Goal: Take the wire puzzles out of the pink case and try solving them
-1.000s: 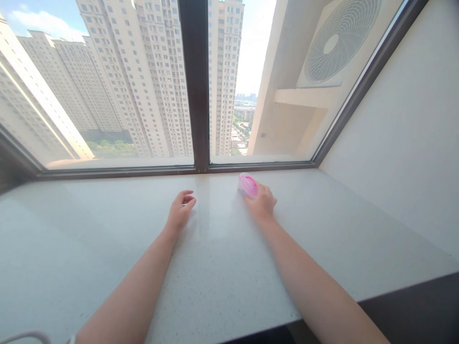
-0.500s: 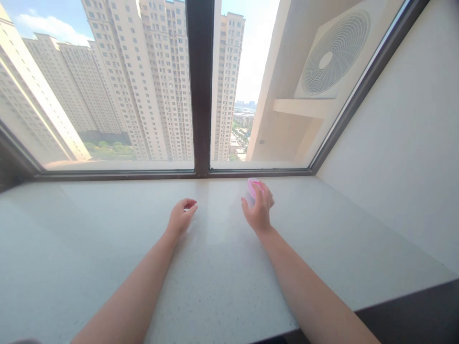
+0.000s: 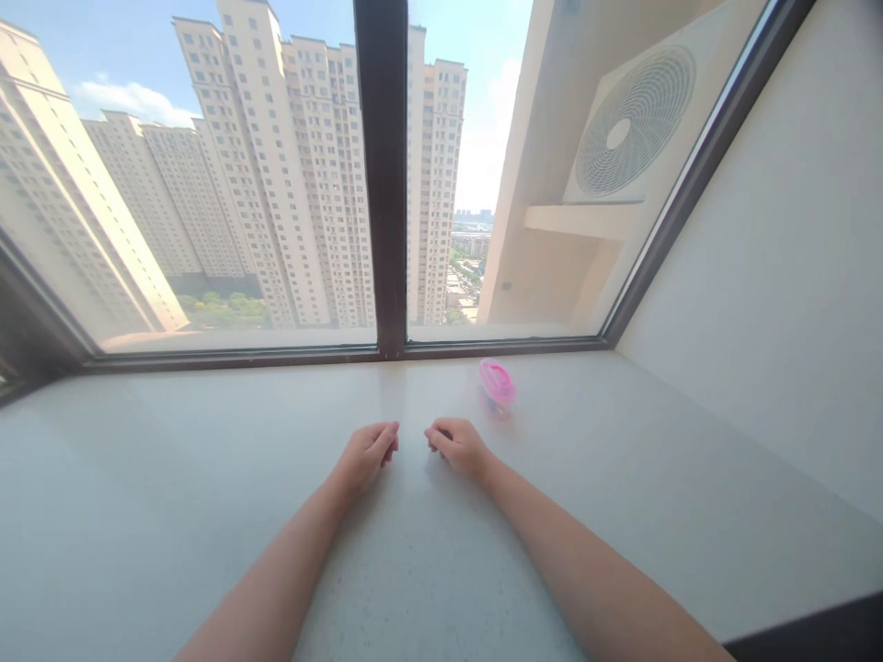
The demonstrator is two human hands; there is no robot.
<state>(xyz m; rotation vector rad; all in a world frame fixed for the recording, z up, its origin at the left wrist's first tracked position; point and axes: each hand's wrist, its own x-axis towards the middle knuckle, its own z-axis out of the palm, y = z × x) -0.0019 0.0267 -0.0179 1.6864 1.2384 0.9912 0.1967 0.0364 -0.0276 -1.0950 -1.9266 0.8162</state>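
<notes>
A small see-through container with a pink lid point(image 3: 498, 382) stands on the pale windowsill point(image 3: 428, 561), close to the window frame. Its lid has a raised pink handle; the contents are too blurred to make out. My left hand point(image 3: 369, 455) rests on the sill left of centre, fingers curled into a loose fist. Facing it across a narrow gap is my right hand point(image 3: 459, 448), likewise curled, with nothing showing in it. The container sits just beyond my right hand, a little to its right, and neither hand touches it.
A dark window frame point(image 3: 390, 184) runs along the back of the sill, with tall buildings outside. An air-conditioner unit point(image 3: 631, 129) hangs outside at the right. A white wall point(image 3: 773, 303) bounds the sill on the right.
My right hand has let go of the pink-lidded container, pulled back and left, and curled shut. My left hand has closed further. The view has tilted up slightly.
</notes>
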